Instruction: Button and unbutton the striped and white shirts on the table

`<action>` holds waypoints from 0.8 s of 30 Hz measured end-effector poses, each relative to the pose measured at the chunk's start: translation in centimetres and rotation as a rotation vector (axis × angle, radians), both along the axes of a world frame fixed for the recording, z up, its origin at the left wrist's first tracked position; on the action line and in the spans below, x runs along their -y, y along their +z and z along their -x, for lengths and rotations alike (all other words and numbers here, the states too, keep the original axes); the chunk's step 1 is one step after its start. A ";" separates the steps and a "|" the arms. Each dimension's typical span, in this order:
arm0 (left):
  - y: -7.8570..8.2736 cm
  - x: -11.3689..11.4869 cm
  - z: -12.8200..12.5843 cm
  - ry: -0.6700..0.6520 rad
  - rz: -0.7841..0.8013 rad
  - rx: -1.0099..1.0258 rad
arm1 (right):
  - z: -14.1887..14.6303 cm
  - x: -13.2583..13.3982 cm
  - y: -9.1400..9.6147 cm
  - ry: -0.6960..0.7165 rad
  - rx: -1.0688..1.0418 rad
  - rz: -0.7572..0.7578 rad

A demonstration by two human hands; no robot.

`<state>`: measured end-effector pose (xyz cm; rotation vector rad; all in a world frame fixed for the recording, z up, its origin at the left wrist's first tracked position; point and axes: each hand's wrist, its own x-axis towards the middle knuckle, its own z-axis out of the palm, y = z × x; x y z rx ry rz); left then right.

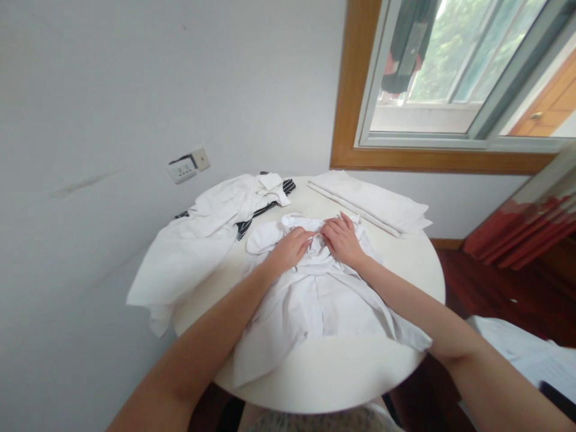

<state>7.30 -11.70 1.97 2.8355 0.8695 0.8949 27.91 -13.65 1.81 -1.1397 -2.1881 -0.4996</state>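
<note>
A white shirt point(310, 306) lies spread and rumpled on the round white table point(342, 378), its lower part toward me and one corner hanging at the front left edge. Near the shirt's upper part, my left hand point(293, 247) pinches the cloth between closed fingers. Close beside it on the right, my right hand point(341, 239) grips the same bunched area, fingers bent over the fabric. The fingertips of both hands almost meet. Folds hide exactly which part of the shirt they hold.
More white clothing point(211, 216) with black striped cloth point(252, 222) lies at the left, draping over the edge beside the wall. A folded white cloth point(369, 201) rests at the back right. A socket point(182, 170), window and red curtain point(526, 234) surround the table.
</note>
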 end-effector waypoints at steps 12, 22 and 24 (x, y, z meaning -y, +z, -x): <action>-0.2 -0.3 0.3 0.109 -0.020 -0.030 | -0.1 -0.3 -0.4 0.026 -0.009 0.044; -1.0 -0.5 -0.4 0.195 0.306 0.236 | 0.0 -0.2 -0.2 0.237 0.114 0.036; -0.9 -0.4 -0.5 0.193 0.384 0.216 | 0.0 -0.4 -0.3 0.252 0.117 0.039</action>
